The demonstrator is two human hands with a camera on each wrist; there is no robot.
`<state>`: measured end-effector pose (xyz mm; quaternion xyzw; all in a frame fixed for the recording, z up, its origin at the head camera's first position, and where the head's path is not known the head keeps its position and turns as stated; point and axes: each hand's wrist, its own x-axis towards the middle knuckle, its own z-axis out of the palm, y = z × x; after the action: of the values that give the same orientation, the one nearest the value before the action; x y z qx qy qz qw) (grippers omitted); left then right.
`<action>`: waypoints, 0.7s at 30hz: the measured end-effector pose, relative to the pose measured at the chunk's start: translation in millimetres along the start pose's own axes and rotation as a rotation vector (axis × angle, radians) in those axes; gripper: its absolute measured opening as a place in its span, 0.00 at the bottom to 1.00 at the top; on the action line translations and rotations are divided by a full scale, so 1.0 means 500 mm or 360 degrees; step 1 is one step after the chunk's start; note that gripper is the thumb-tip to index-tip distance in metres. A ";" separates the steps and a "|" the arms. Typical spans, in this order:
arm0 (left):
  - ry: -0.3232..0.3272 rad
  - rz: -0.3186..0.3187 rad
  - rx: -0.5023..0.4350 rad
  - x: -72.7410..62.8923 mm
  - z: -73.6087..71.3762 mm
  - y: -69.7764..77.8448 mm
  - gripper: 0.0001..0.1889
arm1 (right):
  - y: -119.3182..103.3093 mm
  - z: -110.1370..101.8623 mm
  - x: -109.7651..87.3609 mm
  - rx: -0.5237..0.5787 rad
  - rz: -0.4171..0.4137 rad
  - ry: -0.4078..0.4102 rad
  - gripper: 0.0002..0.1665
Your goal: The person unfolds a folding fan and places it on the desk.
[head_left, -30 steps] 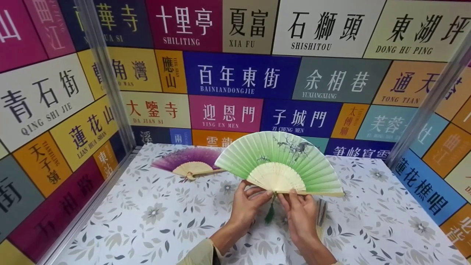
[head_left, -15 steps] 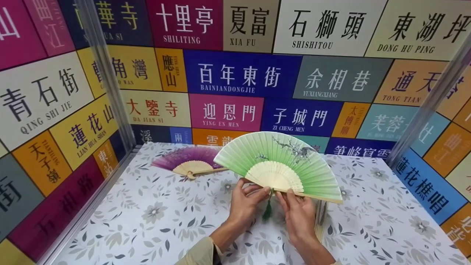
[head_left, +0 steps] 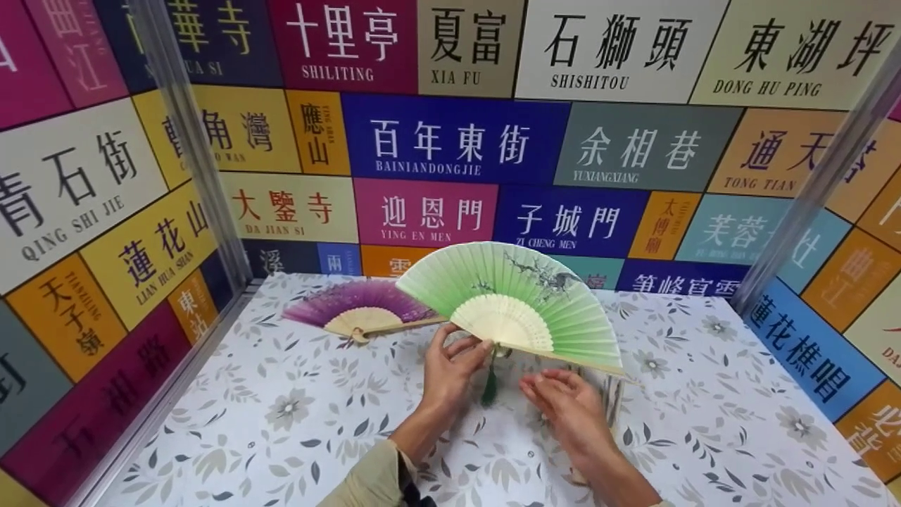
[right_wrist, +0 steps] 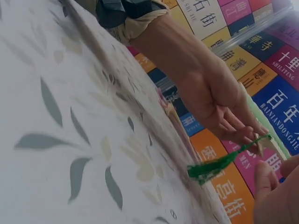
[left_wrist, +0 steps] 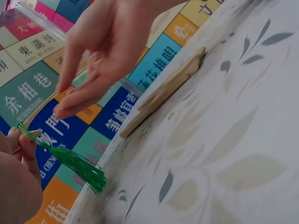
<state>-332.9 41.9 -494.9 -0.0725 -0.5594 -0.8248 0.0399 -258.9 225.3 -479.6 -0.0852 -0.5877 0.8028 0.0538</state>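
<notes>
A spread green folding fan (head_left: 570, 310) with a dark branch print and pale ribs stands over the table. My left hand (head_left: 450, 370) pinches it near the pivot between thumb and fingers. From the pivot hangs a green tassel (head_left: 490, 386), seen also in both wrist views. My right hand (head_left: 574, 408) is apart from the fan, below its right half, fingers loosely bent with nothing between them. Behind, to the left, a spread purple folding fan (head_left: 394, 301) lies on the table, its right end overlapped by the green one.
Under my right hand lies a narrow pale wooden bundle (left_wrist: 163, 93), largely hidden in the head view. The table wears a white leaf-patterned cloth (head_left: 295, 451). Walls with colourful lettered panels (head_left: 450, 137) stand behind and at both sides, with clear corner strips.
My right hand has let go of the green fan's lower edge and moved down slightly. The fan, still in my left hand, has shifted a little left and tilted down at its right end.
</notes>
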 end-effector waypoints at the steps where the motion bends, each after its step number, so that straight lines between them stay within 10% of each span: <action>1: 0.0013 -0.0006 0.0014 0.005 -0.004 -0.003 0.26 | -0.001 -0.012 0.000 -0.0144 0.0021 -0.0003 0.18; 10: 0.0043 -0.0117 0.0099 0.052 -0.014 -0.036 0.30 | -0.033 -0.104 -0.006 -0.1904 -0.0276 -0.0095 0.19; 21: 0.0111 -0.0281 0.0341 0.127 -0.029 -0.060 0.28 | -0.017 -0.111 -0.010 -0.2291 -0.0162 -0.0139 0.42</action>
<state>-400.8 40.3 -517.2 0.0105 -0.6468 -0.7626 -0.0060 -243.0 278.5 -487.6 -0.0399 -0.9756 0.2158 -0.0020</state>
